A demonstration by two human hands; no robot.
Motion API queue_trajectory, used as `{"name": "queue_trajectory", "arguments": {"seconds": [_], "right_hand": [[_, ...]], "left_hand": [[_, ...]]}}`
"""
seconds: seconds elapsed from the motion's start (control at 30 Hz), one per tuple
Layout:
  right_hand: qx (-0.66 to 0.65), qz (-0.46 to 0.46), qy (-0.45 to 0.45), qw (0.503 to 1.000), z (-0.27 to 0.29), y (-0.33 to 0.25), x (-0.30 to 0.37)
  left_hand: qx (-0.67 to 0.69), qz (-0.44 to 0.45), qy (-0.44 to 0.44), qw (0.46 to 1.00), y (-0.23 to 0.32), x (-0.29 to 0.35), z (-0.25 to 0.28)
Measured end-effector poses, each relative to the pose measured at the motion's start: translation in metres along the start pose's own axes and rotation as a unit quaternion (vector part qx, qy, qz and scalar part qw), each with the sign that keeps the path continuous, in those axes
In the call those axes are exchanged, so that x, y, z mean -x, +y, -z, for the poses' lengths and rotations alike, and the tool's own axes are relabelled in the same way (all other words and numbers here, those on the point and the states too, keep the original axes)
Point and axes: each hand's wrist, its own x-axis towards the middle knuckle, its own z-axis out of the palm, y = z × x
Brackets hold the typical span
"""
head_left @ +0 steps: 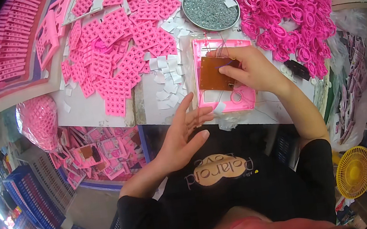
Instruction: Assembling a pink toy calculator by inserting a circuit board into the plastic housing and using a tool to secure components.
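My right hand (255, 66) pinches a thin brown circuit board (212, 75) between thumb and fingers, with thin wires running near it. The board is over a flat pink plastic casing (248, 100), which has a rectangular window and a round opening. Whether the board touches the casing I cannot tell. My left hand (181, 133) is open beside the casing's lower left corner, fingers spread and holding nothing. A small white paper piece (219, 107) lies at the casing's near edge.
Left of the casing are white paper squares (170, 87) and a heap of pink keypad pieces (113, 65). Behind it stands a round metal dish (188, 21) of small screws. Pink ring-shaped parts (289, 15) pile up at the right. A yellow fan-like basket (355, 172) is lower right.
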Motion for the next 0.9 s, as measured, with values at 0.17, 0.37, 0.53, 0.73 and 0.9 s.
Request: {"name": "queue_trajectory", "arguments": {"seconds": [0.17,0.37,0.53,0.73,0.9], "right_hand": [[0.118,0.083,0.024,0.989,-0.002,0.006,-0.004],[0.216,0.109,0.058,0.969,-0.006,0.003,-0.006],[0.189,0.079,0.045,0.978,-0.004,0.0,-0.011],[0.295,0.1,0.123,0.942,-0.007,-0.006,-0.005],[0.331,0.25,0.281,0.866,-0.015,-0.005,0.018]], "left_hand": [[-0.161,0.02,0.016,0.987,0.018,0.002,0.007],[-0.554,-0.094,0.125,0.817,0.034,-0.013,0.017],[-0.578,-0.218,0.128,0.776,0.035,-0.039,0.012],[-0.648,-0.25,0.035,0.719,0.027,-0.063,0.02],[-0.742,-0.224,-0.022,0.632,0.023,-0.061,0.019]]}}
